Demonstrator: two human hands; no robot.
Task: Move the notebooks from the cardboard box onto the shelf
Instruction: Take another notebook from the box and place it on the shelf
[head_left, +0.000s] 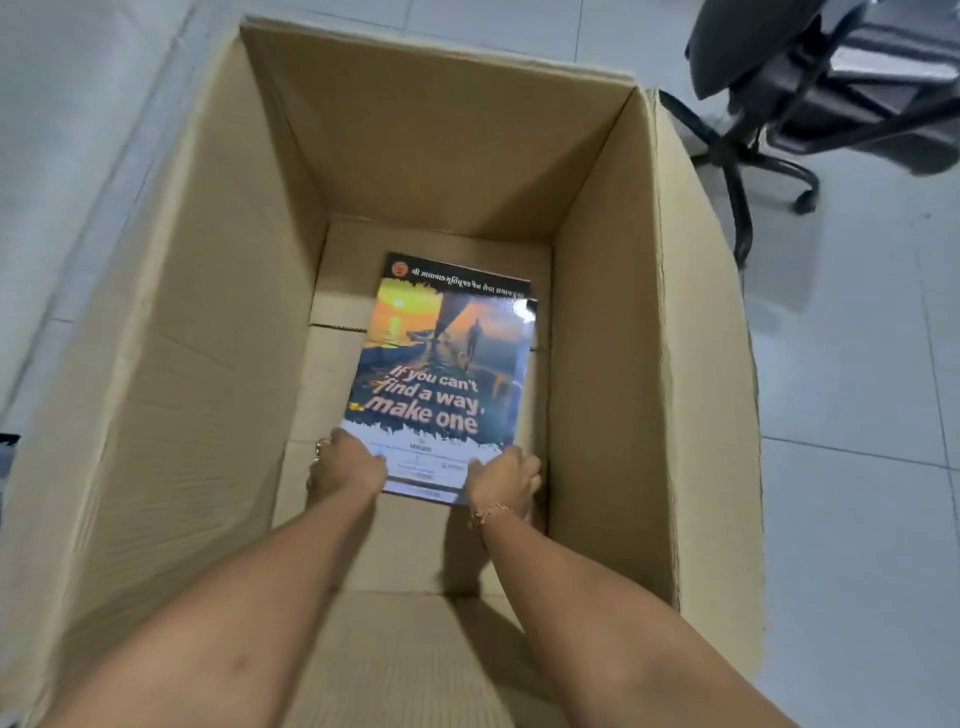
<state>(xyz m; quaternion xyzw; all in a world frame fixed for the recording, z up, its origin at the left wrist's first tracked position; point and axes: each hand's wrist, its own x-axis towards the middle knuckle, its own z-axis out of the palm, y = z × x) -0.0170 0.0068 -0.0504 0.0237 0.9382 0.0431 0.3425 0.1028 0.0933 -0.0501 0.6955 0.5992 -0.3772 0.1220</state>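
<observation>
Brown corrugated cardboard fills most of what we see: a big cardboard box (171, 322), top open w/ flaps up, sitting on a pale tiled floor (852, 374). Inside, down at the bottom, there's a notebook (441, 374) (maybe a thin stack; we can't tell how many lie under the top cover). It sits toward the right wall of the box, near edge closest to us. Cover is glossy: orange sunset + a figure on a walkway, white words "If you can't find a way, make one", dark band w/ script at the far end, white strip at the near end.

Both our arms reach down into the box. Left hand (345, 465) is closed on the near-left corner of the notebook, ring visible on a finger. Right hand (504, 475) is clamped on the near-right corner, thin bracelet (488, 513) at the wrist. Fingers under the cover are hidden, so whether it's lifted off the box bottom we can't say.

Outside the box, top right: a black office chair (810, 104) on casters.
</observation>
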